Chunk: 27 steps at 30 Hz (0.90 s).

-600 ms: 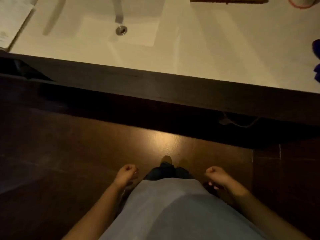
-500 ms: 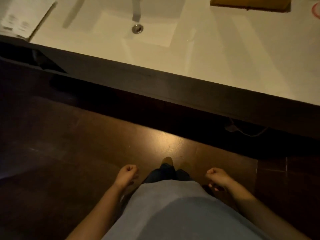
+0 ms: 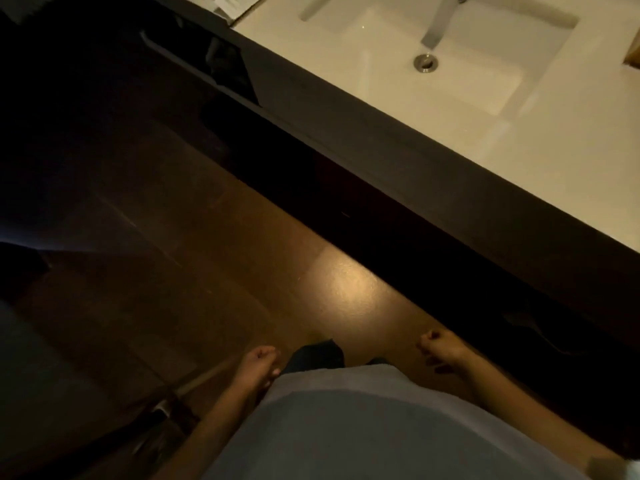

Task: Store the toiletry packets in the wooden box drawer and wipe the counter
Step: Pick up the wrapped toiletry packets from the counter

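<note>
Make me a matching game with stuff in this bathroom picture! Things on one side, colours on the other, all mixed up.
Things:
1. sink
2. drain
3. counter edge
4. shirt

Colours:
A. grey-blue
B. dark brown
C. white
D. silver metal

Right pairs: 1-C, 2-D, 3-B, 4-A

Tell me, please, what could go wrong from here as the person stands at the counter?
The wooden box barely shows at the frame edge and no packets are visible, so the person may need to turn before reaching. Both the left hand and right hand hold nothing, so wiping cannot begin. The dim brown floor could hide a trip hazard.
</note>
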### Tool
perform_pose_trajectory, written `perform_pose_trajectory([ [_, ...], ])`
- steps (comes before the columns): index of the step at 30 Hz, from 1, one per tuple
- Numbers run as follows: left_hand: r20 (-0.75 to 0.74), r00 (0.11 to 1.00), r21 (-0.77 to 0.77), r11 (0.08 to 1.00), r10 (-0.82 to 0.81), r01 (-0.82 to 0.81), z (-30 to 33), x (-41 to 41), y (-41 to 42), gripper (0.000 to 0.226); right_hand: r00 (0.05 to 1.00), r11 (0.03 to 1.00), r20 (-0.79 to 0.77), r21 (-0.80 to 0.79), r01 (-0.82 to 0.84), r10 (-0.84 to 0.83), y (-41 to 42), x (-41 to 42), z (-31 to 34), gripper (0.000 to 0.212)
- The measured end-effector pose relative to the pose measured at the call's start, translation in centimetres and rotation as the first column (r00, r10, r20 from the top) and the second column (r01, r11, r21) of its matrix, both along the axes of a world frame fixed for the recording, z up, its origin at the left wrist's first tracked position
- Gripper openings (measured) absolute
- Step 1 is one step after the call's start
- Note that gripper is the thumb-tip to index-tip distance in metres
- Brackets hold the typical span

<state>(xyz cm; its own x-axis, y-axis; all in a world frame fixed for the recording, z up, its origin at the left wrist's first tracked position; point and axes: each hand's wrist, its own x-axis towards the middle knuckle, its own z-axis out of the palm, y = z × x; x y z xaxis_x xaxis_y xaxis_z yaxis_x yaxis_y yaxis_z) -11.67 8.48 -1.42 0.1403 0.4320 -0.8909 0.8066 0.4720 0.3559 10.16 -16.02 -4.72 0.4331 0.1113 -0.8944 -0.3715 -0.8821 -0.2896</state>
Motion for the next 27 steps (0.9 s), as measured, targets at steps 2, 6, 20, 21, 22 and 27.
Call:
perform_pose_trajectory([
  [2, -0.003, 1.0, 0.008, 1.0, -0.013, 0.013, 0.0, -1.0, 2.4, 0.007, 1.0, 1.0, 0.0, -0.019, 0.015, -0.015, 2.5, -0.8, -0.1, 0.015],
  [6, 0.032, 0.999, 0.022, 1.0, -0.008, 0.008, 0.7, -0.9, 8.4, 0.007, 1.0, 0.999, 0.006, -0.03, 0.03, -0.03, 7.5, -1.2, -0.4, 0.021],
  [20, 0.106, 0.984, 0.098, 0.983, 0.144, -0.154, -1.3, 4.5, 26.6, 0.024, 0.991, 0.992, -0.053, 0.031, -0.118, 0.12, 29.3, 4.7, -0.3, 0.026],
  [21, 0.082, 0.989, 0.086, 0.988, 0.119, -0.126, -1.3, 4.8, 27.8, 0.023, 0.99, 0.991, -0.044, 0.047, -0.129, 0.131, 31.4, 5.8, -0.2, 0.027],
  [22, 0.06, 0.994, 0.076, 0.993, 0.088, -0.092, -1.2, 5.2, 29.2, 0.022, 0.99, 0.989, -0.04, 0.065, -0.136, 0.139, 33.6, 6.9, 0.1, 0.027],
  [27, 0.056, 0.998, 0.136, 0.99, 0.037, -0.045, -0.6, 8.3, 36.6, 0.032, 0.985, 0.975, 0.0, 0.146, -0.169, 0.171, 43.8, 12.1, 2.5, 0.014],
])
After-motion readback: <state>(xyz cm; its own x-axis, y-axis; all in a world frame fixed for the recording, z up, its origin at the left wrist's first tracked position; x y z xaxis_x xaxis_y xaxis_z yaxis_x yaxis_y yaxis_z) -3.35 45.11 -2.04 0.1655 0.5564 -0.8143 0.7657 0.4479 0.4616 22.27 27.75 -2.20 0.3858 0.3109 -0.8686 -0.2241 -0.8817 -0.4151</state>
